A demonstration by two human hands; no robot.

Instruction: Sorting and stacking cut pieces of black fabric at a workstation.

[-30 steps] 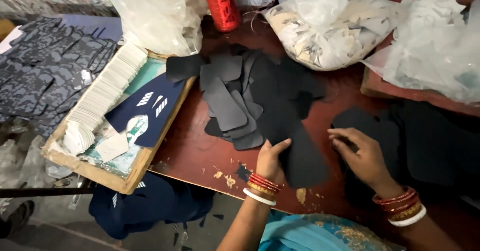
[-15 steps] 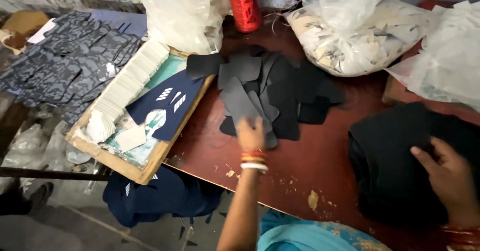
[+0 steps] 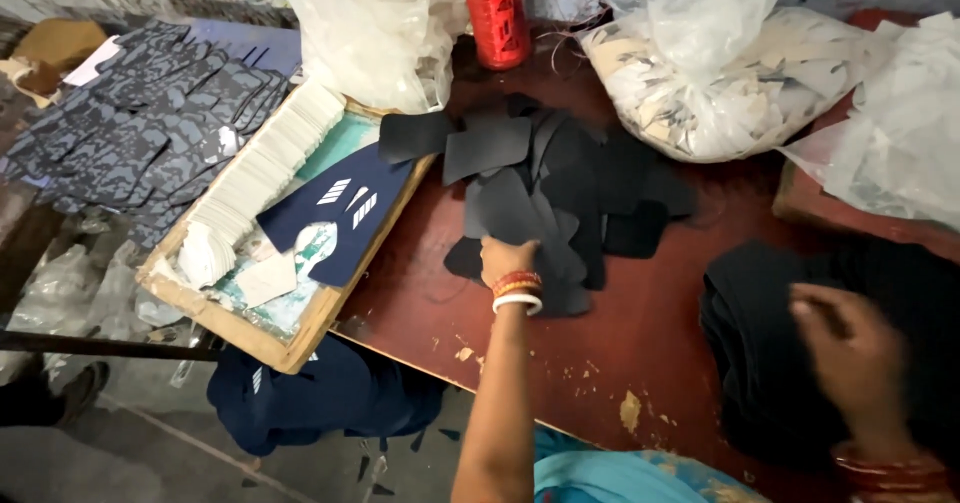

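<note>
Head view: left hand (image 3: 506,259) fingers curl into the dark cut pieces (image 3: 540,188); right hand (image 3: 850,353) blurred, grip unclear.

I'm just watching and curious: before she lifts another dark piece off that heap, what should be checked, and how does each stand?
1. Left hand on the heap of dark cut pieces: ok.
2. Single piece gripped: cannot tell, fingers hidden.
3. Right hand steady over the black stack: not ok, blurred.
4. Bare red table between heap and stack: ok.
5. Red spool upright, apart from heap: ok.
</note>
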